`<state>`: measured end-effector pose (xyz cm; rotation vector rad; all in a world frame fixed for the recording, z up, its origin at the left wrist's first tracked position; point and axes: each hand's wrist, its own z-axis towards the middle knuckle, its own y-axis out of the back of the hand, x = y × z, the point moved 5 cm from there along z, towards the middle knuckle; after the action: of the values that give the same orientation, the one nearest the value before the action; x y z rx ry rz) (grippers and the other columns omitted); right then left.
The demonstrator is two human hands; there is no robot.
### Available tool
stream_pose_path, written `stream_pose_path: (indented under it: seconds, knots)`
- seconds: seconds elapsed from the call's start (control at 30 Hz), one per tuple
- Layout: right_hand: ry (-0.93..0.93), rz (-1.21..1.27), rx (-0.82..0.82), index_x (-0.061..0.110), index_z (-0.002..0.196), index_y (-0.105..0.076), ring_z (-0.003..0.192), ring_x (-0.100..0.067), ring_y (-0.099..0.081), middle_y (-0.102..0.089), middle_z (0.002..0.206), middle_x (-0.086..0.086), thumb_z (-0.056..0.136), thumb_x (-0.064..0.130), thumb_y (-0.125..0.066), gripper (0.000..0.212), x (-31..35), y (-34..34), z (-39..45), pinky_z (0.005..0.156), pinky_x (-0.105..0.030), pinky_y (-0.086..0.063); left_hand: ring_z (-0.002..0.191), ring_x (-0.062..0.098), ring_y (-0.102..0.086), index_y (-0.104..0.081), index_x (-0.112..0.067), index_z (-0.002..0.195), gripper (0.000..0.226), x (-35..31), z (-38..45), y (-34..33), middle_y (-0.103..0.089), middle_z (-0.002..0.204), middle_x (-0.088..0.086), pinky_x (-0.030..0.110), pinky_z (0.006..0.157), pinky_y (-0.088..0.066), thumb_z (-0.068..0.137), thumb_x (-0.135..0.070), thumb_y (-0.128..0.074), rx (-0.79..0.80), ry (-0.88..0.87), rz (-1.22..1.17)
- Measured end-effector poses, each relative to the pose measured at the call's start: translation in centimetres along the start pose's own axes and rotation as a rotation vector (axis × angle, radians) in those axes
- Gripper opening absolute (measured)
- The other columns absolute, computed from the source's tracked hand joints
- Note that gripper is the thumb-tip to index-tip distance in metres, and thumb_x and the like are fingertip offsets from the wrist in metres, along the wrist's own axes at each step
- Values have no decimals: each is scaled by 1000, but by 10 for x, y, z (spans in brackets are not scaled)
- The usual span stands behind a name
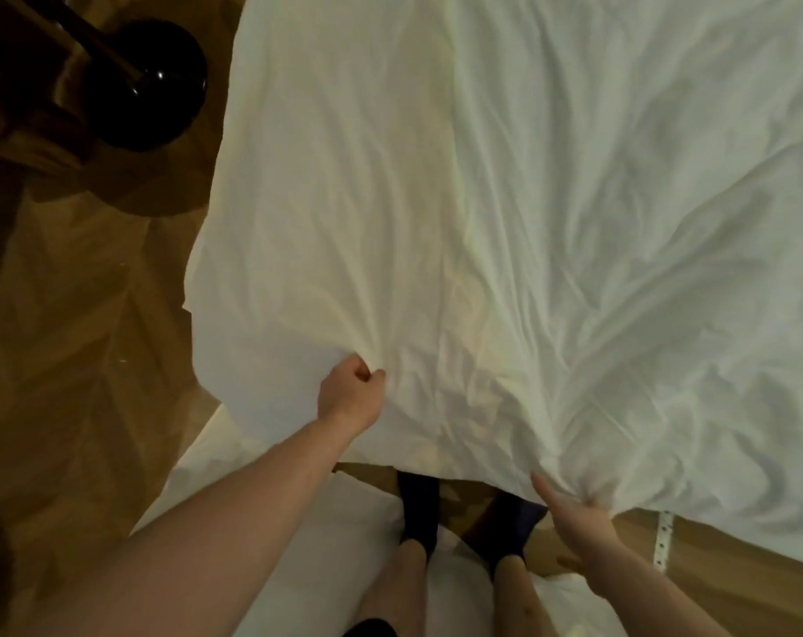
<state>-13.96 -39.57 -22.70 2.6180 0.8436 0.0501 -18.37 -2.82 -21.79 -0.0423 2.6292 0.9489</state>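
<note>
The white sheet (482, 200) spreads out beyond the feet (418, 508), its near edge above them; the left grip (351, 390) and right grip (578, 521) each pinch that edge; pulling both evenly should smooth it.

The white sheet (505, 200) is cut off at the top and right edges. Fingertips of the right hand (574, 521) are buried in a bunched fold. Toes of the dark socks (418, 503) are covered by the sheet. The dark round object (146, 85) cannot be identified.
</note>
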Motion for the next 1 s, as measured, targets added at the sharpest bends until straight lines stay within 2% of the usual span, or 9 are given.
stream_pose_path:
  seconds: [0.13,0.3,0.43,0.6,0.7,0.77,0.87,0.97,1.0]
  knots:
    - [-35,377,-8,13,158,-25,129,-39,-52,-47,146,-7,65,70,-84,124,17,-17,7,101,-57,-52,75,19,-66,-65,-16,76,22,15,-12,14,-72,75,-3,34,71,-52,88,-34,-63,-23,-64,133]
    - [76,396,-43,3,137,-49,108,-37,-61,-59,113,-9,92,41,-72,63,45,-5,6,101,-56,-53,79,18,-70,-62,-17,85,18,9,-15,19,-73,79,-6,38,81,-56,95,-33,-63,78,-105,141]
    - [130,383,-30,3,118,-53,98,-36,-67,-64,106,-15,98,38,-66,43,24,21,-55,84,-48,-60,89,17,-64,-57,-25,99,11,8,-52,16,-66,103,-6,37,86,-54,93,-33,-62,251,-205,396]
    - [143,553,-7,6,110,-51,63,-21,-52,-52,80,-9,93,32,-74,39,19,75,-150,53,-33,-46,120,21,-54,-40,-29,138,67,0,-160,-8,-38,140,-8,41,92,-52,80,-43,-70,473,-444,683]
    - [115,680,-19,5,124,-62,48,-14,-39,-48,74,-4,88,25,-77,44,30,99,-190,37,-22,-33,138,28,-35,-9,-25,158,116,-11,-215,-27,-14,161,-2,47,106,-45,69,-50,-79,498,-495,752]
    - [114,716,26,8,112,-67,38,-10,-33,-45,64,-1,90,22,-74,27,38,108,-213,34,-18,-26,146,29,-23,2,-27,160,130,-25,-238,-38,-4,166,-2,47,114,-37,64,-60,-80,439,-454,664]
    - [110,737,142,16,90,-61,36,-6,-30,-40,54,4,96,24,-68,12,41,116,-236,32,-17,-23,143,24,-32,-22,-32,156,97,-54,-247,-48,-25,159,-4,41,111,-40,77,-59,-73,251,-382,430]
    - [91,765,188,17,89,-60,38,-5,-31,-42,54,5,98,24,-66,13,39,122,-246,32,-17,-25,126,19,-52,-61,-28,122,26,-87,-244,-41,-55,134,-6,35,101,-47,97,-37,-59,89,-465,323]
    - [82,782,195,16,89,-60,38,-5,-32,-43,53,5,98,24,-66,13,39,125,-249,31,-17,-26,117,19,-57,-66,-26,110,16,-96,-245,-36,-62,121,-5,34,98,-48,99,-31,-56,85,-515,354]
